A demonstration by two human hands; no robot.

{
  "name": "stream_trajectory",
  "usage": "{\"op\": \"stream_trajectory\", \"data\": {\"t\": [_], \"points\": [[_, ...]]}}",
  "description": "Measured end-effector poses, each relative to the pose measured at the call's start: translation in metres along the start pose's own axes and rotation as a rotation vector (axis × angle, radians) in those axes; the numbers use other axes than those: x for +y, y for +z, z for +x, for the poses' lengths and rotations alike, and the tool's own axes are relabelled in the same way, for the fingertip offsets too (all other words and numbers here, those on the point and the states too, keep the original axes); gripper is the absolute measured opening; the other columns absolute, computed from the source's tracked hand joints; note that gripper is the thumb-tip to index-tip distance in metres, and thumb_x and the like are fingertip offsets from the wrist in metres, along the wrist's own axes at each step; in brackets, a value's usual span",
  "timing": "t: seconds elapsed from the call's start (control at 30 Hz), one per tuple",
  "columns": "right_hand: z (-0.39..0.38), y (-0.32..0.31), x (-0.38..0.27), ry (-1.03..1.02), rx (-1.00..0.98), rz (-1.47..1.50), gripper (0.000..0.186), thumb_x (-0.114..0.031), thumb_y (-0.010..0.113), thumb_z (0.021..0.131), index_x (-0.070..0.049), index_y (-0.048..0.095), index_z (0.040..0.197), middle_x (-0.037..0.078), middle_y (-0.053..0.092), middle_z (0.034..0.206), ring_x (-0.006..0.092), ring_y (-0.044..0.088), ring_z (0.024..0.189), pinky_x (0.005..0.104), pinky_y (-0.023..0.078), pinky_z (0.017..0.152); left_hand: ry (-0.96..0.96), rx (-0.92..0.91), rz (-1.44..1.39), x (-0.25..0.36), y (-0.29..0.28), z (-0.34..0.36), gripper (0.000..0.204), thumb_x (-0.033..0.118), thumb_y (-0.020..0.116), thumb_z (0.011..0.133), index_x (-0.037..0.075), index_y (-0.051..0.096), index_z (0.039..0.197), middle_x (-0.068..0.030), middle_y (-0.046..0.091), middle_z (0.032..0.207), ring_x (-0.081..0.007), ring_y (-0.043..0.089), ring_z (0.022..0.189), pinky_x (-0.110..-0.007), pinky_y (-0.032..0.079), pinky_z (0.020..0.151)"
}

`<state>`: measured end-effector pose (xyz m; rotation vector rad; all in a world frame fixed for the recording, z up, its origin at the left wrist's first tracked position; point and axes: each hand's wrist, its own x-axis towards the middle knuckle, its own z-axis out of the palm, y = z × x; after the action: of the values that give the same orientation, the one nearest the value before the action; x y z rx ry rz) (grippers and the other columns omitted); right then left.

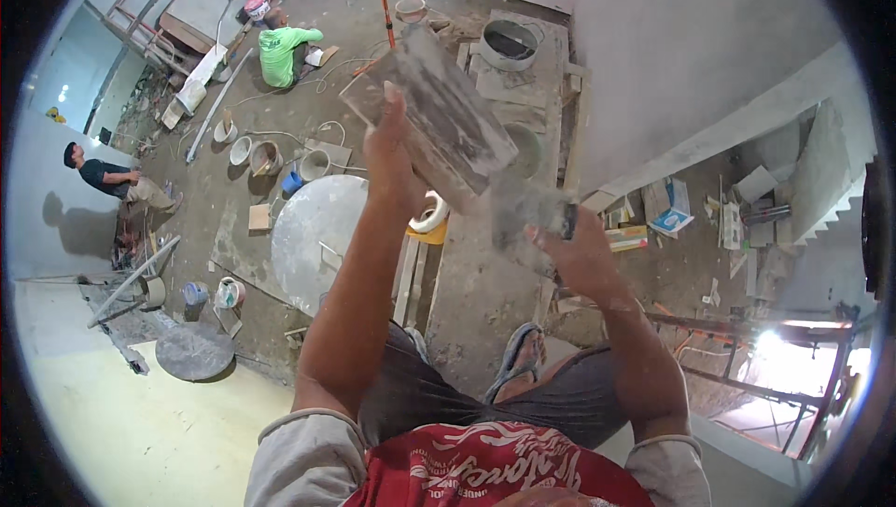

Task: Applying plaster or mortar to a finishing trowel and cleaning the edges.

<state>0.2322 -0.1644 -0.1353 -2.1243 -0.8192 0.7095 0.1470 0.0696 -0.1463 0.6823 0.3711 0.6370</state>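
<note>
Fingers (392, 120) of left hand (392, 157) wrapped round near edge of mortar-smeared rectangular board (443, 115), thumb side pressed to its lower left corner; grip closed on it. Board held raised at centre of head view, long axis running from 10 o'clock to 4 o'clock, tilted face grey with plaster.

Right hand (574, 250) curled shut round dark handle of trowel (527, 213); blade blurred, pale, reaching from hand toward 10 o'clock. Blade tip just below board's lower right corner, near or touching; contact cannot be told through blur. Board lies at 10 o'clock from right-hand fingers; right hand nearer to that lower corner, left hand at opposite end of same long edge.

Below hands: sandalled foot (525, 358) on high perch, rough concrete floor (485, 292) far beneath. Round grey slab (313, 227) at 8 o'clock from board, buckets (266, 157) at 9 o'clock. Person in green shirt (280, 55) crouched at 10 o'clock; second person in dark shirt (112, 180) by wall at far 9 o'clock. Grey rendered wall (691, 50) at 2 o'clock.
</note>
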Motion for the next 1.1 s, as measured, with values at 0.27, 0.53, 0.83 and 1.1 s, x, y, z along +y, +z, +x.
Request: {"op": "stream_trajectory", "data": {"t": [0.27,0.53,0.83,1.1], "points": [[0.006,-0.005,0.010,0.107,0.239,0.289,0.045,-0.034,0.072,0.085,0.002,0.063,0.110,0.013,0.068,0.095,0.0253,0.064,0.089,0.0427,0.048,0.084,0.009,0.044,-0.097,0.010,0.007,-0.004,0.055,0.046,0.051,0.099,0.005,0.047,0.135,-0.0141,0.058,0.127,-0.0321,0.057,0.117,-0.050,0.043,0.102],[0.004,0.004,0.005,-0.237,0.143,-0.197,0.035,-0.006,0.056,0.088,-0.001,0.057,0.123,0.025,0.061,0.118,0.0423,0.058,0.109,0.0452,0.045,0.095,0.043,0.094,-0.084,-0.011,0.002,0.000,0.056,0.048,0.050,0.099,0.005,0.047,0.135,-0.0131,0.057,0.128,-0.0305,0.056,0.118,-0.048,0.043,0.102],[0.020,0.026,0.016,-0.442,0.166,-0.300,0.051,0.007,0.044,0.084,0.003,0.048,0.135,0.027,0.050,0.135,0.0413,0.047,0.128,0.0453,0.036,0.110,0.131,0.181,-0.114,-0.040,-0.001,-0.006,0.054,0.043,0.053,0.100,0.004,0.042,0.136,-0.0121,0.055,0.128,-0.0301,0.056,0.117,-0.045,0.044,0.101],[0.023,0.029,0.015,-0.425,0.178,-0.257,0.052,0.010,0.044,0.081,0.003,0.053,0.132,0.026,0.051,0.136,0.0412,0.048,0.127,0.0449,0.036,0.110,0.213,0.111,-0.088,-0.038,-0.003,-0.007,0.053,0.041,0.054,0.100,0.004,0.042,0.136,-0.0128,0.055,0.129,-0.0291,0.055,0.118,-0.046,0.045,0.102]]}}
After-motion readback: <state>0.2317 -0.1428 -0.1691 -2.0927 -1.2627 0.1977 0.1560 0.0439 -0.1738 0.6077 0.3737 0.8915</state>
